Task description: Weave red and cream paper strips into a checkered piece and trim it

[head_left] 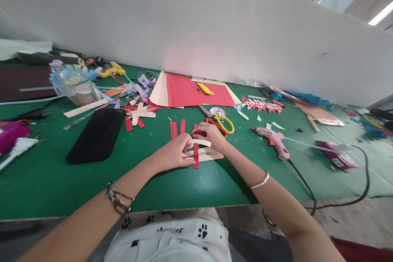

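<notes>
Both hands work close together at the near middle of the green table (172, 192). Left hand (175, 154): looks like thumb and fingers pinch the left ends of the pale strips (212, 156), which fan out rightward under the palm side of the right hand (211, 137). Right hand: fingers curled at the upper end of a red strip (196, 159); can't tell if they grip it or just steady it, contact is hidden.

Red strip stands crosswise, lying over the lower pale strips; one curved pale strip (202, 143) is bowed up and crosses in front of the red. Two more red strips (174, 130) lie loose just beyond the left hand.

For a clean crossing, I'd keep the left pinch firm so the pale ends don't slide, lift only the strip that has to go over, and set the red square to them. Snug it sideways; don't pull, thin paper likely creases or tears. Flatten the bowed one last.

Watch-outs: scissors (218, 118) sit right behind the right hand. Pink glue gun (278, 143) is well off to the right.
</notes>
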The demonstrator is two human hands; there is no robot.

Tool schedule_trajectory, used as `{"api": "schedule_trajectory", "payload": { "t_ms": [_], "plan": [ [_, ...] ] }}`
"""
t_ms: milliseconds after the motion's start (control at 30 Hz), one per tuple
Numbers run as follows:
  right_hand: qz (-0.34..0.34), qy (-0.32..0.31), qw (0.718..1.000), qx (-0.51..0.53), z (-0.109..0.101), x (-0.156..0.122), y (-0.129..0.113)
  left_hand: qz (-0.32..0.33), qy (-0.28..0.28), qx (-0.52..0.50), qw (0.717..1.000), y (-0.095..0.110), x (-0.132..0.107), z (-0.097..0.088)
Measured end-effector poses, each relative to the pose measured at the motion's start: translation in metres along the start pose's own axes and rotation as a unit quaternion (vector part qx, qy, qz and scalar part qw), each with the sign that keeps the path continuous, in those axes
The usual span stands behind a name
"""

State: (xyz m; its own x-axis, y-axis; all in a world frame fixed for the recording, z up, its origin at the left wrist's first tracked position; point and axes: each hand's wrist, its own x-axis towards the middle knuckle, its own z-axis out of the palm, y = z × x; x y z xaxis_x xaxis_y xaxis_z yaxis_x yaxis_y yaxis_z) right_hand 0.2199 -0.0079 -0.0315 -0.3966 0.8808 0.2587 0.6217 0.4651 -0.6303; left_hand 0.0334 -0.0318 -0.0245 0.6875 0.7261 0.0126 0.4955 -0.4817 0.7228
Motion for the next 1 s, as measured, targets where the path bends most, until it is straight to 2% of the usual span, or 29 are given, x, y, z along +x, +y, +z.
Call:
{"api": "schedule_trajectory", "payload": {
  "t_ms": [267, 667, 867, 1000],
  "plan": [
    [0.005, 0.003, 1.0, 0.001, -0.003, 0.002, 0.006, 0.008, 0.001, 0.042, 0.999, 0.005, -0.001, 0.001],
    [0.034, 0.077, 0.996, 0.02, 0.005, 0.003, 0.003, 0.023, -0.029, 0.066, 0.997, 0.006, -0.001, -0.002],
    [0.05, 0.076, 0.994, 0.067, 0.008, 0.001, 0.002, 0.046, -0.032, 0.075, 0.996, 0.006, -0.001, -0.002],
    [0.066, 0.041, 0.988, 0.132, 0.003, -0.005, 0.003, 0.065, -0.031, 0.067, 0.995, 0.004, -0.001, -0.002]
  ]
}}
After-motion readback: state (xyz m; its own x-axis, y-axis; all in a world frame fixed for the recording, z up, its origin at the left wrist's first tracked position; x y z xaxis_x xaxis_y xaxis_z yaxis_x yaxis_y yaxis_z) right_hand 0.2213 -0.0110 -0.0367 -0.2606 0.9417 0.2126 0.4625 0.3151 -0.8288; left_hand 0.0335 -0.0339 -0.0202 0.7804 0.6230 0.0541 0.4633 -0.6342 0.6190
